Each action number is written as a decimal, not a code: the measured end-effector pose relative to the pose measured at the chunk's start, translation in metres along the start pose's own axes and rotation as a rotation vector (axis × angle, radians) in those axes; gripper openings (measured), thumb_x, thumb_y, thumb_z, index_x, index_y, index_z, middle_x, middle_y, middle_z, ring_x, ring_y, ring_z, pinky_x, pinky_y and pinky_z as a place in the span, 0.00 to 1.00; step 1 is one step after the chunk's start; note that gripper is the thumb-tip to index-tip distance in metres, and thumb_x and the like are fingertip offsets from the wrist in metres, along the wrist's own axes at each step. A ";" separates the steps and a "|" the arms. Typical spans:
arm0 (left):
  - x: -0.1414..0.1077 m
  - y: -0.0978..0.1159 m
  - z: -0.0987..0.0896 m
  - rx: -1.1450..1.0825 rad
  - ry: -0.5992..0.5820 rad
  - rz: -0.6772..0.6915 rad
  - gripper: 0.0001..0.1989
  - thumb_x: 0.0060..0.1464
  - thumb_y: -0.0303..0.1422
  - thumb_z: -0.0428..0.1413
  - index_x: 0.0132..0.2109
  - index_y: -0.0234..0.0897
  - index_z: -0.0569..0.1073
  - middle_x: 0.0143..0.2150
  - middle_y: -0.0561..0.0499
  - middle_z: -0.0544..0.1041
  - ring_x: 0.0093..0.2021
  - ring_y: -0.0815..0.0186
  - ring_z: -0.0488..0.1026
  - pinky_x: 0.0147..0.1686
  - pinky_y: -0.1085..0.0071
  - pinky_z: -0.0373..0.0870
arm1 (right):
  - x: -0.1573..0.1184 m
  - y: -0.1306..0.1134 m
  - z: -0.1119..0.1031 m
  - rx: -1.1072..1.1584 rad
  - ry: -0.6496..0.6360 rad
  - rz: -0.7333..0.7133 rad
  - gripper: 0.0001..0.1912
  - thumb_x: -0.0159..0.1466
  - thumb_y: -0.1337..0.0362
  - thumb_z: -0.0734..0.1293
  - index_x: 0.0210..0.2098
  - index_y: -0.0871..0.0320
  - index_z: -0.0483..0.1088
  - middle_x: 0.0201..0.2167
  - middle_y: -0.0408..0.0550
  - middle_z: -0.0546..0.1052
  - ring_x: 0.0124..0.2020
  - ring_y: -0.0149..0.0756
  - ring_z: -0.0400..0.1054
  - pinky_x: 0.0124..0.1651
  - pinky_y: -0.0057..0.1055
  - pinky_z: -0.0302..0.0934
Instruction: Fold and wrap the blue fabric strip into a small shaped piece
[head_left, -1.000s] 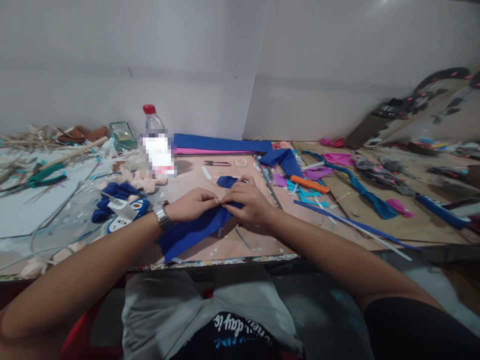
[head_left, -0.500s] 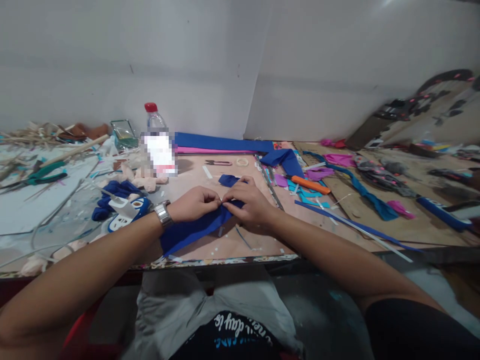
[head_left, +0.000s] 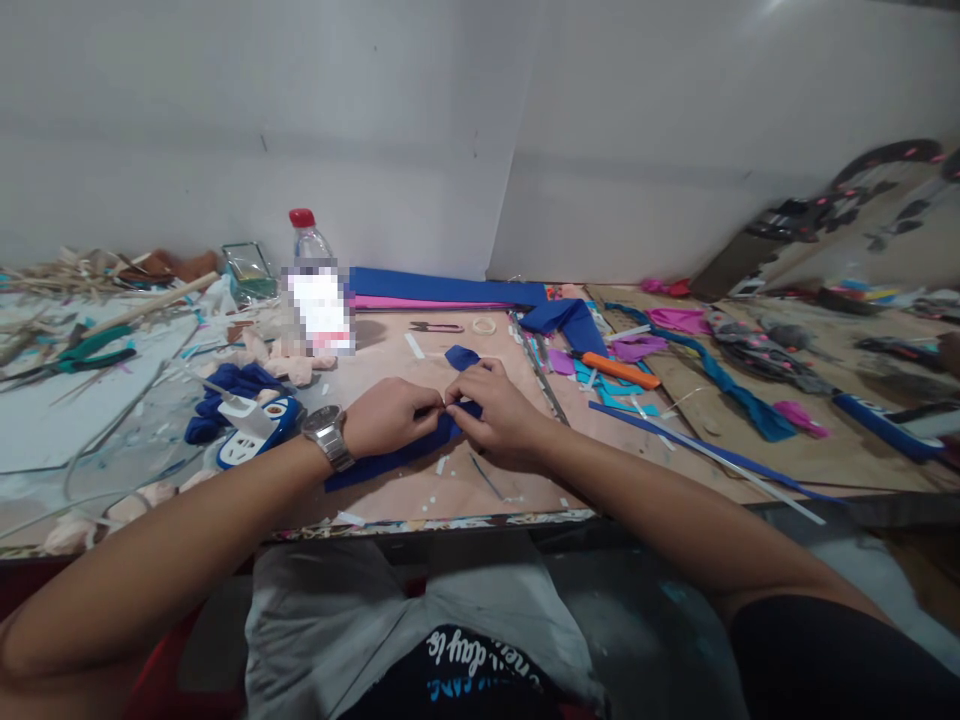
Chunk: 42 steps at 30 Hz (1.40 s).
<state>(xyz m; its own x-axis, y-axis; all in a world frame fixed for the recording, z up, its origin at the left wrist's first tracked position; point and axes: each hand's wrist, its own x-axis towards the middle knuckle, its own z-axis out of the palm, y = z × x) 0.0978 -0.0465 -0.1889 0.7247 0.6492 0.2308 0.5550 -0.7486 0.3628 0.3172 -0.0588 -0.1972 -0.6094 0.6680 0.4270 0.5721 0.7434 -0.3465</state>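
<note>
A strip of dark blue fabric point(head_left: 405, 458) runs under both hands in the middle of the table, one end pointing up beyond the fingers. My left hand point(head_left: 390, 415), below a metal wristwatch, pinches the strip between thumb and forefinger. Close against it, my right hand point(head_left: 499, 410) grips the same strip, fingers curled and fingertips almost touching the left ones. What lies exactly between the fingertips is hidden. Behind the hands lie small thread snips point(head_left: 436, 327) and a roll of clear tape point(head_left: 484, 325).
Left of my hands are a blue-and-white power strip point(head_left: 255, 435), bunched blue cloth point(head_left: 225, 390) and green-handled pliers point(head_left: 94, 347). A red-capped bottle point(head_left: 311, 240) stands behind. To the right lie an orange cutter knife point(head_left: 619, 370), a long blue strip point(head_left: 675, 435) and coloured scraps.
The left wrist has turned, showing the watch face. Less of the blue fabric shows below my hands, and its far end has shifted slightly right. Both hands still pinch it.
</note>
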 end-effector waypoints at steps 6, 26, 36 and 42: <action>0.000 -0.002 0.001 0.105 0.004 0.012 0.15 0.67 0.35 0.50 0.37 0.37 0.80 0.34 0.47 0.84 0.32 0.63 0.76 0.33 0.68 0.59 | 0.000 0.004 0.001 0.009 0.050 -0.027 0.02 0.65 0.67 0.67 0.38 0.57 0.71 0.36 0.46 0.80 0.39 0.39 0.71 0.55 0.43 0.50; -0.002 -0.007 0.001 0.079 0.018 0.059 0.14 0.69 0.36 0.50 0.41 0.38 0.80 0.37 0.48 0.84 0.35 0.62 0.79 0.36 0.68 0.63 | 0.000 0.005 -0.003 -0.008 -0.005 -0.037 0.01 0.63 0.67 0.65 0.36 0.57 0.69 0.33 0.46 0.77 0.38 0.40 0.68 0.52 0.41 0.53; 0.000 -0.007 -0.001 0.091 -0.010 0.051 0.15 0.69 0.35 0.49 0.44 0.38 0.81 0.38 0.47 0.84 0.37 0.61 0.79 0.36 0.67 0.64 | 0.001 0.007 -0.001 -0.028 0.027 -0.056 0.01 0.64 0.66 0.67 0.36 0.57 0.72 0.33 0.46 0.79 0.38 0.39 0.70 0.52 0.42 0.53; 0.000 -0.007 -0.001 0.050 0.006 0.042 0.15 0.69 0.37 0.50 0.44 0.38 0.81 0.40 0.47 0.85 0.38 0.61 0.79 0.37 0.67 0.64 | 0.001 0.009 0.001 -0.025 -0.009 -0.054 0.03 0.67 0.65 0.64 0.37 0.57 0.70 0.35 0.47 0.78 0.38 0.40 0.70 0.52 0.42 0.52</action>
<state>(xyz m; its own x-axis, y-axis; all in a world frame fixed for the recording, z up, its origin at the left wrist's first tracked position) 0.0935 -0.0416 -0.1909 0.7452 0.6179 0.2507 0.5442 -0.7809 0.3067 0.3212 -0.0514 -0.2003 -0.6444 0.6274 0.4371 0.5517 0.7773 -0.3023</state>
